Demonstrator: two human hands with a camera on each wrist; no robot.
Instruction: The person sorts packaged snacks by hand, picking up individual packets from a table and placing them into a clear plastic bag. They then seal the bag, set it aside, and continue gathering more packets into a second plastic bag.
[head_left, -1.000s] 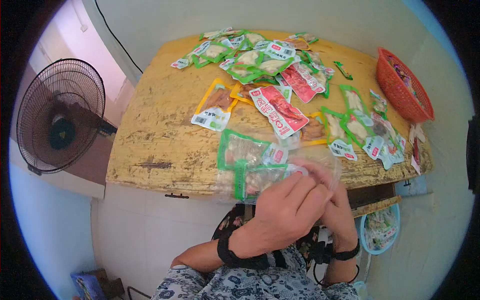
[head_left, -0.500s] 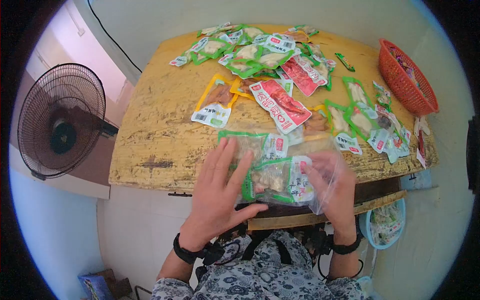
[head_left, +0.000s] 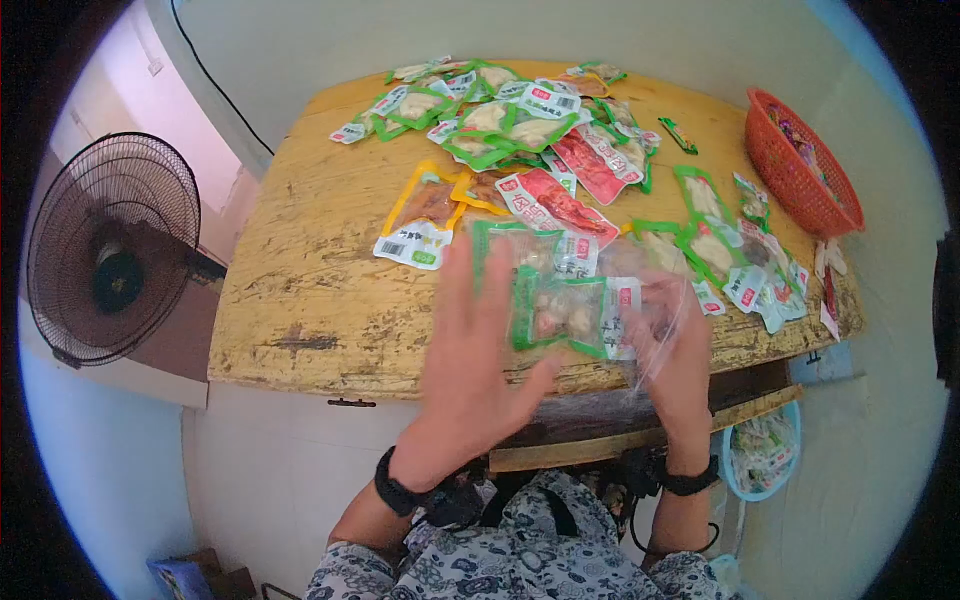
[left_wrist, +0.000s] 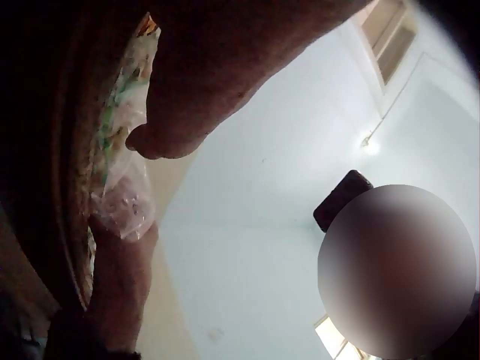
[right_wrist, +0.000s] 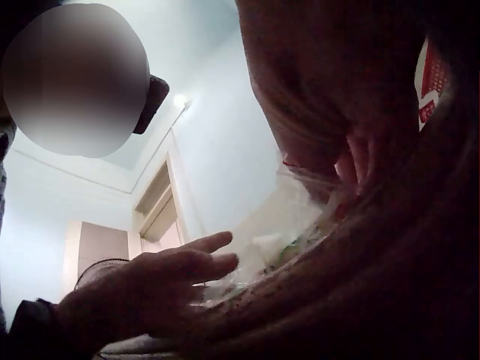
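A clear plastic bag (head_left: 622, 262) lies near the table's front edge, with green-edged snack packets inside, one packet (head_left: 572, 318) nearer me and another packet (head_left: 540, 252) beyond it. My right hand (head_left: 678, 352) pinches the bag's right end between thumb and fingers, and loose film bunches around them. Over the bag's left end, my left hand (head_left: 468, 345) has its fingers stretched out and thumb spread, covering part of the packets. In the left wrist view, the left thumb (left_wrist: 169, 139) overlaps the bag.
Behind the bag lie red packets (head_left: 560, 203), a yellow-edged packet (head_left: 425, 215) and a heap of green-edged packets (head_left: 495, 120). A red basket (head_left: 775, 160) stands at the right. Below the table are an open drawer (head_left: 560, 455) and a blue-rimmed basin (head_left: 745, 488); a fan (head_left: 115, 250) stands left.
My left hand has left the right hand's side and gone to the bag's left end, fingers straightening. The bag has slid slightly away from me, partly over a red packet; my right hand holds its end.
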